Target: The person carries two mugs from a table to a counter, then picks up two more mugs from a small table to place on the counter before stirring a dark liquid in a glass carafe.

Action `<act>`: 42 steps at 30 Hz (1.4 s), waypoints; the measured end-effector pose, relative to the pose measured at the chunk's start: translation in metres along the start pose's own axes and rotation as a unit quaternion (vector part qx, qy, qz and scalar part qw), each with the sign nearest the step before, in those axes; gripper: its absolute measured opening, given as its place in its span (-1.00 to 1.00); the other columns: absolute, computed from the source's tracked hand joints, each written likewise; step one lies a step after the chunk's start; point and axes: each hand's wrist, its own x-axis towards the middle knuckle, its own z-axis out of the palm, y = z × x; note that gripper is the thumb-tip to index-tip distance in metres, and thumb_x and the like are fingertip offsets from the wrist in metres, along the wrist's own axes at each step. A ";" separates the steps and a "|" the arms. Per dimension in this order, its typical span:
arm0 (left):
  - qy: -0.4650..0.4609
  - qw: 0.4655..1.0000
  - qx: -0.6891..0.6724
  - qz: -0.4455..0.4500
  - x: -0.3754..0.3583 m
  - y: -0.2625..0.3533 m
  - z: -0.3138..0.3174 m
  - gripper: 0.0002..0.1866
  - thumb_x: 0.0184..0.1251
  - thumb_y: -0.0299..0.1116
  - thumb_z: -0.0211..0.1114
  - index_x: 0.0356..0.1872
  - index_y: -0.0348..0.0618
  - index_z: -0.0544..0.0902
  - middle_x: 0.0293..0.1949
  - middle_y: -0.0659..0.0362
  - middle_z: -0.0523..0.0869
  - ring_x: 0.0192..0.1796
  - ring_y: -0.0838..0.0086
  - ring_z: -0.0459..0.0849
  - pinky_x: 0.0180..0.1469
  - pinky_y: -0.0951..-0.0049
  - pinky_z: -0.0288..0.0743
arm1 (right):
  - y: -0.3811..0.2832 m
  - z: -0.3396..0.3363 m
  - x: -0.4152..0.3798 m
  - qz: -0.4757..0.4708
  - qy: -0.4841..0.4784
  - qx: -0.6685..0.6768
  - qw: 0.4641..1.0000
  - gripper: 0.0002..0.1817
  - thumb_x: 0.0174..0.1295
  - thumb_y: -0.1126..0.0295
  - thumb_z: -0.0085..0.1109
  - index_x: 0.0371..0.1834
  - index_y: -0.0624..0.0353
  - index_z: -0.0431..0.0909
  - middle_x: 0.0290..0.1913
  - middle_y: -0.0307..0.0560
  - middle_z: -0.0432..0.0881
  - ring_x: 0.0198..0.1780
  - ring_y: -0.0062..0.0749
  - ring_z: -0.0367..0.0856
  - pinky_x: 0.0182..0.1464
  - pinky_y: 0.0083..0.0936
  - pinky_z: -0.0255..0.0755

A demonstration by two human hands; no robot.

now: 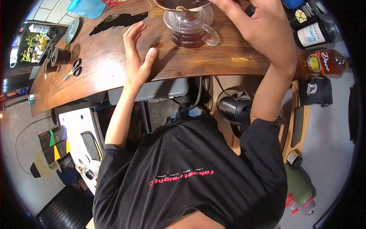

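A clear glass coffee server with a loop handle stands on the wooden table, dark liquid in its bottom. On top of it sits a coffee dripper, cut off by the upper edge, with dark grounds and a bit of pale filter paper showing. My left hand is raised over the table to the left of the server, fingers apart, holding nothing. Beside the dripper's right rim is my right hand. Its fingertips run out of the top of the view, so whatever they may hold is hidden.
Black-handled scissors and a dark cup lie toward the left of the wooden table. Bottles, including an amber one, line the right side. A dark kettle-like vessel sits below the table edge.
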 end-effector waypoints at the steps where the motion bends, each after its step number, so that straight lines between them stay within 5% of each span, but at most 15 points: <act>1: -0.002 1.000 -0.002 0.002 0.002 -0.002 0.001 -0.28 0.32 -0.10 0.32 0.39 -0.25 0.28 0.32 -0.02 0.34 0.38 0.18 0.40 0.44 0.16 0.23 | 0.001 0.000 -0.001 -0.028 0.005 -0.033 0.999 -0.91 0.17 0.60 0.24 -0.27 0.37 0.60 -0.45 -0.10 0.56 -0.52 -0.51 0.44 -0.46 -0.58 0.33; 8: 0.036 0.999 0.017 0.015 0.002 -0.012 -0.001 -0.36 0.27 -0.32 0.38 0.34 -0.22 0.35 0.26 0.00 0.41 0.32 0.20 0.46 0.40 0.18 0.29 | -0.030 0.000 -0.006 0.055 -0.024 -0.074 0.995 -0.90 0.27 0.54 0.22 -0.22 0.35 0.64 -0.35 -0.10 0.62 -0.38 -0.51 0.55 -0.35 -0.59 0.40; 14: 0.033 0.999 0.017 0.039 0.003 -0.009 -0.002 -0.40 0.29 -0.35 0.36 0.32 -0.24 0.36 0.24 -0.01 0.44 0.31 0.21 0.48 0.39 0.20 0.31 | -0.016 0.012 -0.005 0.071 -0.002 -0.106 0.992 -0.82 0.37 0.42 0.15 -0.21 0.37 0.61 -0.30 -0.04 0.62 -0.26 -0.32 0.60 -0.14 -0.48 0.45; 19: 0.021 0.999 -0.007 0.040 0.001 -0.008 -0.003 -0.43 0.34 -0.34 0.33 0.32 -0.24 0.35 0.23 0.00 0.46 0.31 0.24 0.49 0.39 0.20 0.32 | -0.052 0.028 0.003 0.129 -0.002 -0.157 0.979 -0.82 0.36 0.41 0.17 -0.22 0.36 0.62 -0.30 -0.06 0.61 -0.26 -0.37 0.59 -0.15 -0.50 0.44; 21: 0.041 0.997 -0.055 0.024 0.001 -0.011 -0.001 -0.37 0.22 -0.31 0.45 0.27 -0.26 0.39 0.18 -0.06 0.42 0.23 0.15 0.51 0.32 0.19 0.38 | -0.054 0.035 0.004 0.175 0.017 -0.162 0.971 -0.82 0.35 0.41 0.19 -0.22 0.36 0.62 -0.30 -0.07 0.61 -0.25 -0.41 0.59 -0.15 -0.51 0.44; 22: 0.029 0.999 -0.036 0.017 -0.001 -0.010 -0.003 -0.42 0.33 -0.33 0.36 0.31 -0.23 0.36 0.23 -0.01 0.46 0.30 0.22 0.50 0.38 0.18 0.34 | -0.056 0.036 0.004 0.146 0.021 -0.174 0.974 -0.84 0.33 0.44 0.20 -0.22 0.36 0.62 -0.31 -0.07 0.62 -0.26 -0.43 0.59 -0.16 -0.52 0.44; 34: -0.011 0.998 -0.054 -0.003 0.025 0.003 -0.001 -0.14 0.15 -0.17 0.52 0.40 -0.19 0.23 0.31 -0.02 0.40 0.39 0.20 0.41 0.44 0.14 0.28 | -0.061 0.030 0.013 0.167 0.013 -0.141 0.976 -0.87 0.30 0.50 0.18 -0.22 0.38 0.63 -0.33 -0.05 0.67 -0.31 -0.42 0.64 -0.23 -0.51 0.48; 39: -0.019 0.995 -0.096 0.005 0.043 0.000 0.013 -0.12 0.14 -0.23 0.52 0.42 -0.17 0.19 0.36 -0.01 0.37 0.43 0.23 0.37 0.48 0.14 0.21 | -0.045 0.029 0.014 0.028 0.013 -0.133 0.991 -0.90 0.24 0.56 0.18 -0.23 0.38 0.62 -0.31 0.08 0.65 -0.27 -0.15 0.66 -0.21 -0.41 0.51; 42: -0.017 0.994 -0.104 0.006 0.048 -0.010 0.023 -0.11 0.10 -0.20 0.54 0.39 -0.19 0.22 0.34 0.00 0.38 0.41 0.24 0.38 0.46 0.14 0.23 | -0.040 0.023 0.005 0.053 -0.003 -0.101 0.993 -0.90 0.24 0.56 0.17 -0.23 0.38 0.60 -0.31 0.09 0.65 -0.26 -0.11 0.65 -0.19 -0.38 0.50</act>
